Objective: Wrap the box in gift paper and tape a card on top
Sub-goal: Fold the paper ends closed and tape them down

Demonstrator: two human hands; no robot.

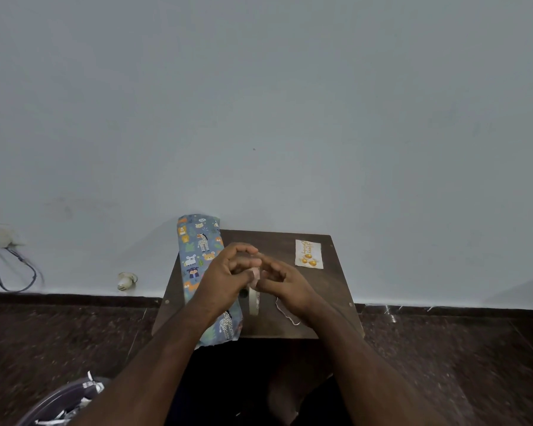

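Cream tape roll (254, 299) stands on edge between both hands — left hand (225, 275) and right hand (285, 284) fingers pinch its free end above; card (309, 253) lies beyond-right.

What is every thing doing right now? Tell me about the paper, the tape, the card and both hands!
Blue animal-print gift paper: lying along the small dark wooden table's left side, overhanging the edges.
Roll of pale tape: standing on edge under the hands.
White birthday card with gold balloons: flat on the table, not taped.
Left hand: fingers curled, seems to pinch the tape end.
Right hand: fingers curled at the same spot.
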